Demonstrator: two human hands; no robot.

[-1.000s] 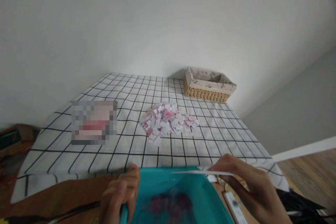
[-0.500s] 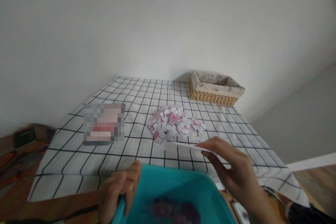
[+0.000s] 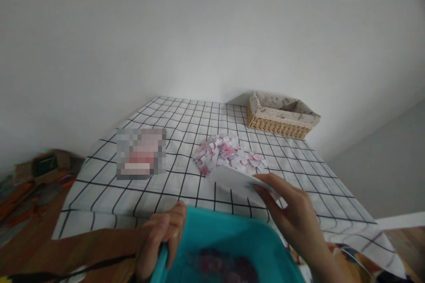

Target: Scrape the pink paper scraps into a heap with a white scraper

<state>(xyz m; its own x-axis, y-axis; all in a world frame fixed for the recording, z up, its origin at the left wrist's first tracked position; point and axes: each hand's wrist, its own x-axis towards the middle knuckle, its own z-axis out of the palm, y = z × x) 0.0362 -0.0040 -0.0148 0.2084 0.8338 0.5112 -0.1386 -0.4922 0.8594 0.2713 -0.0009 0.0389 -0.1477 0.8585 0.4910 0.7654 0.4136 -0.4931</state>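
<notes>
A flat white card (image 3: 237,180), pinched at its near edge by the right hand (image 3: 292,216), slants toward a heap of pink-and-white paper scraps (image 3: 227,159) on the checked-cloth worktop (image 3: 186,185), while the left hand (image 3: 162,241) curls closed over a smooth teal tub (image 3: 226,239) rim.

Teal tub (image 3: 229,239) cut off by btm edge; contents just a dark purple-pink blur, can't tell what. Left hand (image 3: 162,241) and right hand (image 3: 295,221) both cropped at wrist by frame btm. Item on desk (image 3: 99,194) at left is pixelated (image 3: 141,154), unreadable. Clutter on floor (image 3: 29,177) far left blurred. Basket (image 3: 282,115) inside mostly hidden by its wall.
</notes>
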